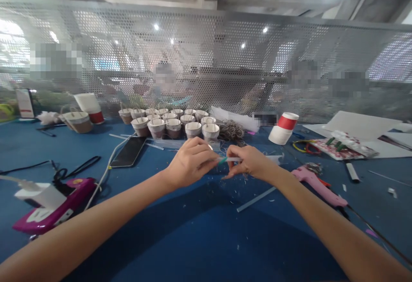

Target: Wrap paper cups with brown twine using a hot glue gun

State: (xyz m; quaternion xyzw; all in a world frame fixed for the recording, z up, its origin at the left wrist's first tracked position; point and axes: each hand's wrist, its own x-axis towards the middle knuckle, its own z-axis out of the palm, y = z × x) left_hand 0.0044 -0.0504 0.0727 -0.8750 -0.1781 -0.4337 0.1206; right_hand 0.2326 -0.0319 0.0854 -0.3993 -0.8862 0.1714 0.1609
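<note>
Above the middle of the blue table, a thin whitish stick with a green part spans the gap between my hands. My left hand is closed round the end near the green part; the fingers hide that end. The thumb and index finger of my right hand pinch the pale end, while its other fingers curl below. Under the right forearm lies a translucent glue stick, with small white scraps scattered around it. To the right of that forearm rests a pink glue gun.
Several small cups with handles stand at the back, beside tangled twine. A phone, white cable and magenta power strip lie left. Stacked paper cups and white sheets are right. A perforated screen rises behind.
</note>
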